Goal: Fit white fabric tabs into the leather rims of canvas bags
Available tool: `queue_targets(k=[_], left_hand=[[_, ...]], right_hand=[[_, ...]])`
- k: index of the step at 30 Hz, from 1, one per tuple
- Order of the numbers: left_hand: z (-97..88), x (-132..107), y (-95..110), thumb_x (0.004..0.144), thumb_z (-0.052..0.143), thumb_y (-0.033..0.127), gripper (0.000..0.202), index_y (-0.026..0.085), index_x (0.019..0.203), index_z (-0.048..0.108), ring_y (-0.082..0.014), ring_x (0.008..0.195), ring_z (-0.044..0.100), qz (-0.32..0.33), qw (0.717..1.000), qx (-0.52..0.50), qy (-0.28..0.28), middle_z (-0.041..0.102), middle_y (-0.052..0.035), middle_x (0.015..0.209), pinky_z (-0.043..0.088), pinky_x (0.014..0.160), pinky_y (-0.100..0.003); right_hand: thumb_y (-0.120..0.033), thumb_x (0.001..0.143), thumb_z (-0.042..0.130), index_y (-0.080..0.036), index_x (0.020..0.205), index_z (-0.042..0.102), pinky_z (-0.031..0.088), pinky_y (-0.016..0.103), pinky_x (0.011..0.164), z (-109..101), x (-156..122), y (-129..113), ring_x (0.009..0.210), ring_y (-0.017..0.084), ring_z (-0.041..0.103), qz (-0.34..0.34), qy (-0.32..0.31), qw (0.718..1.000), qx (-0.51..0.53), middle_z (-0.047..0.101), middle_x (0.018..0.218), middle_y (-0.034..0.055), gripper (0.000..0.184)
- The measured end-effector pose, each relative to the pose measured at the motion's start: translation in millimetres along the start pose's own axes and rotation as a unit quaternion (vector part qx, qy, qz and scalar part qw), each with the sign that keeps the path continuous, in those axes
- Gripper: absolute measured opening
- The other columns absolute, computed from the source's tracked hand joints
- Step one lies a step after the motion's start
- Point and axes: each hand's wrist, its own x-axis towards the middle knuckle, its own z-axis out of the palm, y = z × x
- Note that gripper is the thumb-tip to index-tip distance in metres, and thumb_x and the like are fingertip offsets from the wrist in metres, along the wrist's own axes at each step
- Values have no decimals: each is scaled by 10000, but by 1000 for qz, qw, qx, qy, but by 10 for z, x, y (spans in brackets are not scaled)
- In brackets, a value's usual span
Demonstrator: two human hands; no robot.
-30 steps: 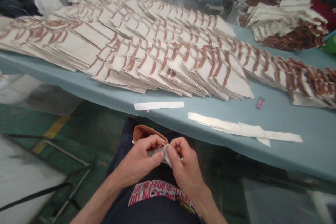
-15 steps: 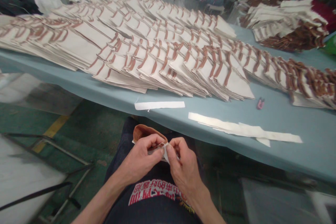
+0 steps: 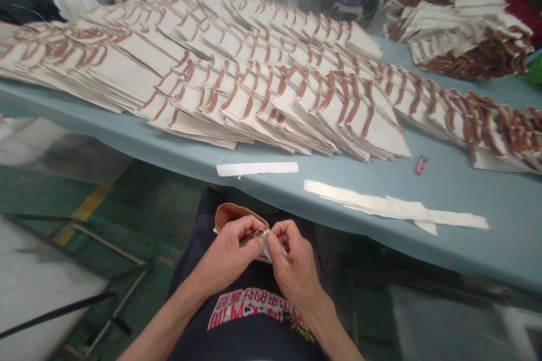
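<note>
Over my lap, a brown and off-white fabric piece (image 3: 232,213) is pinched between my two hands. My left hand (image 3: 237,245) has its thumb and fingers closed on the piece's edge. Close beside it, my right hand (image 3: 294,256) grips a whitish part of the same piece, fingertips almost touching the left ones. Fingers cover most of the held edge. On the table edge in front lies a white fabric strip (image 3: 258,168). Farther right is a small overlapping bunch of cream strips (image 3: 381,206).
Rows of overlapping cream fabric pieces with brown edging (image 3: 249,96) cover much of the blue-green table (image 3: 271,186). Pink thread snips (image 3: 421,165) lie on the right. A heaped fabric stack (image 3: 466,39) stands at the back right. A metal frame (image 3: 114,248) is at lower left.
Both hands stay nearly in place, still pinching the fabric piece. The whitish part between the fingertips has shifted slightly. Nothing on the table has moved.
</note>
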Motion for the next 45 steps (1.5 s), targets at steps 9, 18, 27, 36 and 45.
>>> queue_targets(k=[9, 18, 27, 36, 45], left_hand=[[6, 88, -87, 837, 617, 351, 204, 151, 843, 654, -168, 719, 570, -24, 999, -22, -9, 652, -14, 781, 428, 670, -261], [49, 158, -275, 827, 624, 372, 219, 153, 818, 630, -165, 695, 549, -47, 998, -29, -1, 620, -7, 750, 411, 660, -264], [88, 179, -318, 832, 628, 392, 232, 162, 801, 620, -168, 694, 550, -56, 998, -36, 11, 617, -8, 753, 410, 648, -258], [106, 183, -347, 838, 631, 388, 234, 161, 785, 613, -165, 688, 548, -55, 998, -37, 17, 612, -3, 743, 417, 645, -258], [113, 179, -406, 816, 623, 397, 247, 150, 823, 633, -173, 693, 543, -58, 997, -43, 17, 615, -13, 750, 411, 648, -269]], right_hand=[[-374, 976, 516, -222, 868, 564, 373, 258, 578, 33, 47, 119, 600, 169, 598, 28, -23, 999, -20, 623, 686, -22, 192], [-366, 975, 508, -225, 869, 573, 379, 254, 586, 62, 82, 229, 608, 178, 614, 37, -38, 998, -35, 637, 692, -14, 188], [-376, 968, 510, -230, 848, 577, 386, 247, 567, 68, 106, 261, 595, 178, 610, 44, -40, 998, -34, 631, 679, -13, 201], [-389, 976, 499, -230, 855, 567, 383, 253, 584, 56, 104, 284, 614, 183, 605, 50, -50, 997, -34, 624, 688, -11, 211], [-431, 972, 473, -228, 864, 558, 381, 266, 611, 78, 87, 305, 637, 196, 617, 62, -58, 996, -34, 625, 707, -3, 245]])
